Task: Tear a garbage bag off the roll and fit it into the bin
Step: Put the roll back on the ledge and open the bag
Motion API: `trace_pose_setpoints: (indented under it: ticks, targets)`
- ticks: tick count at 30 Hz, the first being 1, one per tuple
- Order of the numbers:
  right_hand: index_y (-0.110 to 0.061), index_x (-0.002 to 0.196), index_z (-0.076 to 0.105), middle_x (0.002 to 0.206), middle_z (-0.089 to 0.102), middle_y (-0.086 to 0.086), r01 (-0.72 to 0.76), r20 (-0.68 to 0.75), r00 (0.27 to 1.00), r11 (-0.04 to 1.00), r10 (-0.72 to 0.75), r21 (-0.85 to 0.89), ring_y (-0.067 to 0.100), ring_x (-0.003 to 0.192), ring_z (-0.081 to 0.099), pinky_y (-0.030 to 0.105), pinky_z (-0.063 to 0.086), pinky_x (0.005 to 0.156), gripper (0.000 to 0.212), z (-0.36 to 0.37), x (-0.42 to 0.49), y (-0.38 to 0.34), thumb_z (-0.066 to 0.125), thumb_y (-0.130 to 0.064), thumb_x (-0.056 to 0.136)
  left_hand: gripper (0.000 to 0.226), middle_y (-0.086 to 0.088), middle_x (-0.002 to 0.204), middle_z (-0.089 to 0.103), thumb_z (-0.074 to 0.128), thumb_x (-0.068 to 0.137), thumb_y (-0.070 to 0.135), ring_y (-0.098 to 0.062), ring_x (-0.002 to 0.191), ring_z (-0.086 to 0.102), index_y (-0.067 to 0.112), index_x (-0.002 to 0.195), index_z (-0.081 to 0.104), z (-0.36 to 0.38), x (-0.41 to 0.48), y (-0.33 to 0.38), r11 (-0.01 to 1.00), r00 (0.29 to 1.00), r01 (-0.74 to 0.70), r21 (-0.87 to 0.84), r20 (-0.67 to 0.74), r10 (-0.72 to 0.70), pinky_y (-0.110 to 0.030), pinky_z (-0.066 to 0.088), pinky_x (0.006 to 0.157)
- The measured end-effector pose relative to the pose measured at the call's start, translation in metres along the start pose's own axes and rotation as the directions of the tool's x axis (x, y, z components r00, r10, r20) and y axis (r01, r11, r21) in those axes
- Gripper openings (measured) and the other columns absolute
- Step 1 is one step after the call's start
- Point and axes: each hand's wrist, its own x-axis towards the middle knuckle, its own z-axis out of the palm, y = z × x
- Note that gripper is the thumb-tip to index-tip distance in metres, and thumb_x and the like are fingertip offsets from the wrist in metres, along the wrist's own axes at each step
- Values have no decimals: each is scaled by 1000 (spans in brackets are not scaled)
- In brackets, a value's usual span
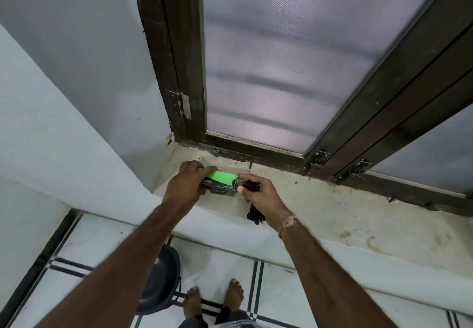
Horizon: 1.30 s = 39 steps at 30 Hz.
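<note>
My left hand grips a green and black pack of garbage bags over the stone window sill. Just to its right, my right hand holds bunched black bag plastic at the pack's open end, and a loose black tail hangs below the palm. Down on the floor, under my left forearm, stands a dark bin with its mouth partly hidden by the arm.
A brown-framed window with frosted panes rises behind the sill. White walls close in on the left. My bare feet stand on white floor tiles with black lines, next to the bin.
</note>
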Motion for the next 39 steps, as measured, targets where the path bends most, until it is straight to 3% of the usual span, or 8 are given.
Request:
trace_pose_setpoints:
  ticks: [6, 10, 13, 16, 23, 27, 34, 39]
  targets:
    - [-12, 124, 74, 121, 73, 16, -16, 0, 1000, 999, 16, 52, 9, 67, 61, 19, 55, 65, 26, -13, -15, 7, 72, -20, 99, 95, -15, 154, 46, 92, 67, 35, -40, 144, 38, 24, 151, 49, 3, -21, 6, 984, 998, 33, 175, -58, -23, -60, 40, 107]
    - [-10, 119, 72, 120, 73, 23, -49, 52, 998, 986, 42, 161, 14, 73, 62, 22, 55, 65, 31, -1, -39, 2, 61, -35, 104, 51, -4, 121, 63, 84, 80, 34, -25, 108, 59, 17, 123, 62, 5, -58, 39, 989, 959, 91, -121, -257, -119, -36, 49, 83]
    - [-11, 121, 75, 119, 74, 25, -110, 164, 984, 952, 64, 285, 34, 99, 73, 42, 64, 85, 45, 27, -57, -2, 48, -45, 108, 29, 5, 99, 68, 57, 97, 46, -6, 85, 66, 18, 107, 59, -4, -87, 76, 699, 958, 231, -676, 33, -284, -14, 48, 68]
    - [-11, 118, 78, 118, 78, 18, -251, 245, 955, 891, 166, 379, 31, 114, 75, 45, 62, 96, 52, 62, -67, -7, 45, -50, 108, 38, -13, 103, 70, 50, 102, 49, -23, 86, 75, 13, 114, 59, 1, -108, 88, 273, 865, 421, -865, 291, -409, -23, 57, 65]
    - [-11, 118, 79, 123, 77, 7, -376, 387, 889, 871, 244, 315, 22, 120, 70, 39, 57, 105, 52, 136, -79, -14, 47, -51, 107, 38, -13, 110, 77, 63, 95, 52, -36, 101, 74, 23, 120, 69, 1, -150, 39, 15, 742, 362, -932, 278, -610, -53, 63, 78]
    - [-7, 122, 72, 119, 78, 17, -302, 443, 873, 940, 205, 160, 31, 115, 74, 50, 58, 103, 46, 161, -86, -5, 64, -46, 102, 35, -18, 105, 78, 61, 101, 40, -35, 95, 77, 9, 114, 71, -20, -170, 3, -151, 653, 269, -951, 295, -698, -41, 62, 70]
    - [2, 90, 71, 90, 76, 23, -175, 260, 955, 979, 142, 109, 36, 87, 72, 47, 56, 77, 33, 245, -103, 1, 76, -31, 96, 32, -26, 115, 73, 54, 106, 27, -40, 104, 72, -1, 119, 64, -47, -225, -102, -252, 501, 254, -934, 350, -791, -52, 60, 90]
    - [5, 100, 73, 91, 78, 16, -98, 114, 991, 976, 76, 194, 28, 84, 75, 39, 64, 76, 27, 341, -134, 2, 71, -22, 100, 35, -12, 109, 76, 62, 101, 37, -28, 98, 75, 7, 118, 64, -76, -287, -200, -193, 608, 273, -942, 325, -725, -32, 63, 71]
